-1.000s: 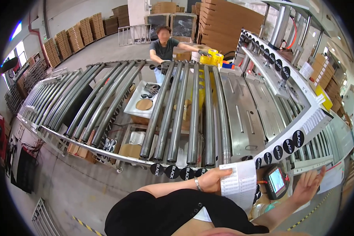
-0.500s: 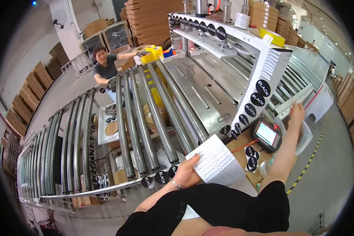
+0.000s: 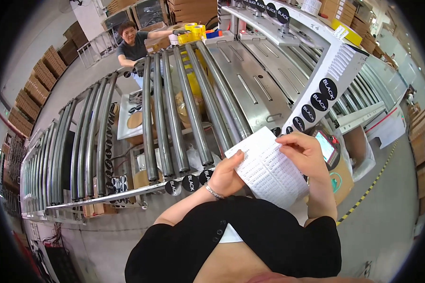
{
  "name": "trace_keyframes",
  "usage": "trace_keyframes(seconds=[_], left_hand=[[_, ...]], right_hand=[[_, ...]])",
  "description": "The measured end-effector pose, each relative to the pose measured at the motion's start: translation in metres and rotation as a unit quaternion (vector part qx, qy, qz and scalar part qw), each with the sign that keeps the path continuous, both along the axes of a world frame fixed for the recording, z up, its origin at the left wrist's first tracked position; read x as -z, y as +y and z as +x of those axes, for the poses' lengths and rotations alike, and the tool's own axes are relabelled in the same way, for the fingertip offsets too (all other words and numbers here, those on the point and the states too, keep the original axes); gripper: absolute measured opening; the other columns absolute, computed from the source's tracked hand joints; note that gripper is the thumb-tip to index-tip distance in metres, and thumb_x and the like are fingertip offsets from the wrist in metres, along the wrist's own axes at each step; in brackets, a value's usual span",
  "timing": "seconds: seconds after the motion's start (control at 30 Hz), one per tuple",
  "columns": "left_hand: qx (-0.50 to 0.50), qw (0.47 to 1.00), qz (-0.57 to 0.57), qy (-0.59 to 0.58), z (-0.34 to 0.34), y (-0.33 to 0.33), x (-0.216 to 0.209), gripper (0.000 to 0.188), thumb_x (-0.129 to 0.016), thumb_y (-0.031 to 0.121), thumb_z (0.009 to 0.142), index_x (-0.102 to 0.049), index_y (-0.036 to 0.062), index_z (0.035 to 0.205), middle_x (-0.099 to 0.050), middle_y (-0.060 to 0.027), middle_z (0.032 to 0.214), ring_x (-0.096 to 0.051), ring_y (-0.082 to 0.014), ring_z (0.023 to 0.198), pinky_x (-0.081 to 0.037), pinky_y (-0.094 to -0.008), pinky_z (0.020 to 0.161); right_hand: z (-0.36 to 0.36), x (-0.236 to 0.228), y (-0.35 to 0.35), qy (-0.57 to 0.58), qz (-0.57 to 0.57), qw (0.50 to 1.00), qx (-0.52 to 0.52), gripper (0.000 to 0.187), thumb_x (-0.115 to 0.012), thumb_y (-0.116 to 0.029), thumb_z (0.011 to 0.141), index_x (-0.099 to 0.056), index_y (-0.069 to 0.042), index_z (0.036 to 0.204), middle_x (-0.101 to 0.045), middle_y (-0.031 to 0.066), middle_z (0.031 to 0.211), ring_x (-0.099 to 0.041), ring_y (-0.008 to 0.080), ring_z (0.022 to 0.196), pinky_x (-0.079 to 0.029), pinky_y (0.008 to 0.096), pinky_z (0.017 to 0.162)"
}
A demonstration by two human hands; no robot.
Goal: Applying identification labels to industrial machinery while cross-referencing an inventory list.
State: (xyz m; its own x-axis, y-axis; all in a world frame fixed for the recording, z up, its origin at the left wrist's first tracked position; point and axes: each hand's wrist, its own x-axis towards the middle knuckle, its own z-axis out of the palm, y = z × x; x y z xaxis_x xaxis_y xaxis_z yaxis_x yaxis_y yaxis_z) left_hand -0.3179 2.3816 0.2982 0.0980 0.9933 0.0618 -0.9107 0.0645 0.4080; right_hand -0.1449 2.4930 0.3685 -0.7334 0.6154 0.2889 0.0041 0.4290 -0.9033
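In front of my chest I hold a white printed label sheet [image 3: 273,172], covered in rows of small print and curving down at its lower end. My left hand [image 3: 227,175], with a bracelet at the wrist, grips its left edge, thumb on top. At the upper right corner, my right hand [image 3: 303,152] pinches the sheet between thumb and fingers. Whether it is one sheet or several layers, I cannot tell. Just beyond my right hand is a handheld screen device [image 3: 327,147], partly hidden behind that hand.
A roller conveyor [image 3: 174,113] curves from the left to a metal plate bed [image 3: 250,85] under a white frame [image 3: 311,108] with round black stickers. Across the rollers a person [image 3: 133,45] wearing gloves reaches toward yellow tape rolls [image 3: 193,31]. An open carton [image 3: 359,151] stands at the right.
My right hand has come in from the far right, beyond the screen device, to the sheet's upper right corner and taken hold there. My left hand keeps its grip. The view has shifted.
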Motion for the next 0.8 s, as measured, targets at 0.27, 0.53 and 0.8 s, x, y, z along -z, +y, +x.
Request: trace_keyframes(seconds=[0.27,0.53,0.8], left_hand=[[-0.033,0.999,-0.024,0.036,-0.002,-0.013,-0.003,0.040,-0.048,0.012,0.087,-0.038,-0.0006,0.124,-0.048,-0.0125,0.121,-0.046,-0.0254,0.113,-0.036,-0.0399,0.096],[-0.044,0.999,-0.002,0.001,-0.001,-0.018,0.003,0.040,-0.044,0.012,0.088,-0.035,-0.0043,0.124,-0.045,-0.0162,0.124,-0.044,-0.0277,0.115,-0.034,-0.0411,0.098],[-0.089,0.996,-0.024,0.020,0.003,-0.015,-0.004,0.043,-0.043,0.015,0.087,-0.035,-0.0044,0.125,-0.045,-0.0165,0.124,-0.043,-0.0299,0.116,-0.031,-0.0426,0.100]], right_hand=[[-0.010,-0.002,-0.009,-0.008,-0.050,0.998,-0.030,0.024,-0.058,0.002,0.077,-0.058,0.002,0.100,-0.058,0.0039,0.088,-0.055,0.0083,0.077,-0.044,0.0204,0.068],[-0.008,-0.007,-0.015,-0.024,0.001,0.999,-0.032,0.019,-0.059,0.003,0.076,-0.059,0.003,0.095,-0.057,0.0043,0.088,-0.053,0.0071,0.075,-0.043,0.0190,0.064],[-0.004,-0.001,-0.007,-0.041,-0.051,0.998,0.010,0.020,-0.057,0.001,0.078,-0.059,0.002,0.098,-0.059,0.0028,0.087,-0.054,0.0064,0.079,-0.044,0.0202,0.069]])
